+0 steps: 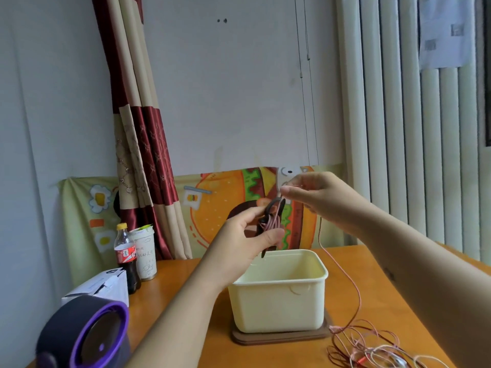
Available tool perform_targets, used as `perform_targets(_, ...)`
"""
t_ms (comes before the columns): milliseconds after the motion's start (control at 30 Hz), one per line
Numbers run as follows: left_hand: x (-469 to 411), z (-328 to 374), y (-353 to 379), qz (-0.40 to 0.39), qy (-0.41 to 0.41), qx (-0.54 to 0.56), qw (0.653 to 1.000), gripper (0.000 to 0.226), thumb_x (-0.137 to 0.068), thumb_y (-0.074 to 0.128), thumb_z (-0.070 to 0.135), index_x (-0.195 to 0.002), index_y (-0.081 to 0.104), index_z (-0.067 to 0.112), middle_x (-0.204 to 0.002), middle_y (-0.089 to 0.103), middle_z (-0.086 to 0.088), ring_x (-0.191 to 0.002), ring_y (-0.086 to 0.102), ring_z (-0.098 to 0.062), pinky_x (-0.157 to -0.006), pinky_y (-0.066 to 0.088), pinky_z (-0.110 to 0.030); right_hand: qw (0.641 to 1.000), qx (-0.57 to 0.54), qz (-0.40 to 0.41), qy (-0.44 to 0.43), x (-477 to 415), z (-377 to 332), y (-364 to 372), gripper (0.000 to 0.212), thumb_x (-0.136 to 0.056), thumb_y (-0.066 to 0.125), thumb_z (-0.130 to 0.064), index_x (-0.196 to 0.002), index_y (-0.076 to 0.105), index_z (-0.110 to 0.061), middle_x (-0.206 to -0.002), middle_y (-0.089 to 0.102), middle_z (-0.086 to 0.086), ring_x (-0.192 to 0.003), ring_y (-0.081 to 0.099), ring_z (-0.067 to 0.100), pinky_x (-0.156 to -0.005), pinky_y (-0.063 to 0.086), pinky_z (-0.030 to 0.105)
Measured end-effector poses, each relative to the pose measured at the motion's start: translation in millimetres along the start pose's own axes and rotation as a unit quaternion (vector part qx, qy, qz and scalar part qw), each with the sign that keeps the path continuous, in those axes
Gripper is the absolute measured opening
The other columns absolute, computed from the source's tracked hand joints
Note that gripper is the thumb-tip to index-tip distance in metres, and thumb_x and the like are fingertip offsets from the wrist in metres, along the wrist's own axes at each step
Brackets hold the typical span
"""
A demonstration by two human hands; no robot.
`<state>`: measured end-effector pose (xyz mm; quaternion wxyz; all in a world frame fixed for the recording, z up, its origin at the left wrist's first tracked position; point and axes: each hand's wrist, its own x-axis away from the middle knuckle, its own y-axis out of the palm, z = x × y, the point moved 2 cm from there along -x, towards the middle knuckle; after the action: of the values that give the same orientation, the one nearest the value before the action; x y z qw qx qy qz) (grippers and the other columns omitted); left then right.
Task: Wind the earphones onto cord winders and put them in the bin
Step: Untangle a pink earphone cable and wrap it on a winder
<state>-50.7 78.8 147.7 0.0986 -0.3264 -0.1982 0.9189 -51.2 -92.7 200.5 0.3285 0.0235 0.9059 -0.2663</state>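
Winding needs steady tension: the left hand (245, 235) clamps its grip on the dark cord winder (261, 228) above the cream bin (279, 301). At the winder's one o'clock the right hand (318, 197) pinches the pink earphone cord (356, 288), its slack trailing toward five o'clock. Feed the turns on snugly.

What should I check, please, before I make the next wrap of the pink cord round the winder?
1. Left hand grips the cord winder firmly: ok.
2. Right hand pinches the pink cord just above the winder: ok.
3. Loose length free to feed: cannot tell; it drops to the table and runs into the tangle of cords.
4. Wraps on the winder sit neatly: cannot tell, too blurred.
5. Bin open and below the winder: ok.
6. Winding complete, ready to drop in: not ok; a long length is unwound.
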Motion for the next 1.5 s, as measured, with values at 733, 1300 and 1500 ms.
perform_targets(733, 10.9, -94.0, 58.6, 0.008, -0.021, -0.035, 0.999, 0.064, -0.090, 0.067, 0.013, -0.141, 0.045, 0.045, -0.120, 0.053, 0.015, -0.119, 0.051, -0.003, -0.105, 0.045, -0.029, 0.946, -0.207, 0.200, 0.146, 29.0, 118.0, 93.5, 0.016, -0.092, 0.060, -0.024, -0.081, 0.066, -0.015, -0.071, 0.069, 0.003, -0.063, 0.066, 0.014, -0.052, 0.052, 0.027)
perform_targets(1300, 18.9, -99.7, 47.7, 0.076, 0.089, -0.078, 0.990, 0.059, -0.079, 0.075, 0.002, -0.109, 0.051, 0.047, -0.112, 0.068, 0.013, -0.101, 0.064, 0.008, -0.079, 0.045, -0.002, 0.926, -0.362, -0.003, 0.108, 41.5, 123.2, 90.2, 0.028, -0.068, 0.072, -0.039, -0.078, 0.069, -0.013, -0.071, 0.061, 0.016, -0.059, 0.057, 0.021, -0.055, 0.052, 0.024)
perform_targets(1500, 19.1, -94.6, 52.5, 0.098, 0.190, -0.113, 0.970, 0.048, -0.076, 0.076, -0.003, -0.113, 0.059, 0.023, -0.111, 0.066, 0.006, -0.103, 0.065, 0.000, -0.087, 0.049, -0.010, 0.931, -0.350, -0.067, 0.077, 40.3, 133.0, 79.2, 0.041, -0.060, 0.081, -0.054, -0.075, 0.070, -0.017, -0.072, 0.056, 0.021, -0.059, 0.052, 0.028, -0.058, 0.048, 0.031)
